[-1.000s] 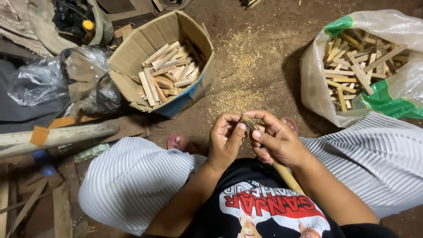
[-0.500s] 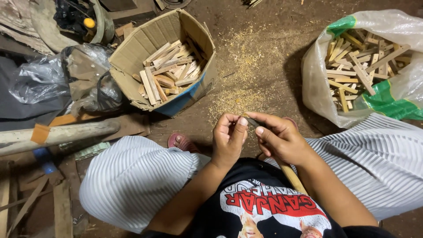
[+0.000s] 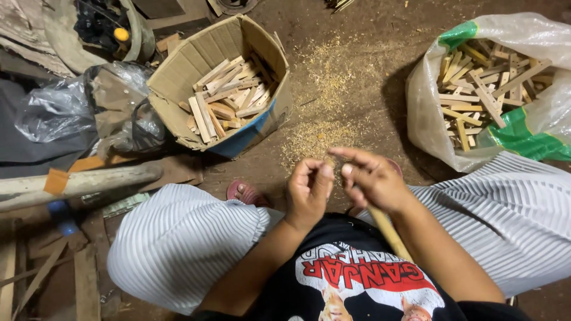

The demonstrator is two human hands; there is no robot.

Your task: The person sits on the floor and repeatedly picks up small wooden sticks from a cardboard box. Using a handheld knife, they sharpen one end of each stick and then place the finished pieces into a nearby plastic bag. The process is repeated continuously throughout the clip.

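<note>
the right hand (image 3: 372, 178) holds a wooden stick (image 3: 389, 232), its long axis running back toward the lap; the left hand (image 3: 309, 190), fingers curled narrow, sits just beside it.

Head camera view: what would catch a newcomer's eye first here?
The two hands meet at the centre, left hand curled in a fist beside the right hand, which seems to hold a pale wooden stick. A cardboard box of wood pieces sits upper left. A plastic sack of similar sticks sits upper right.
</note>
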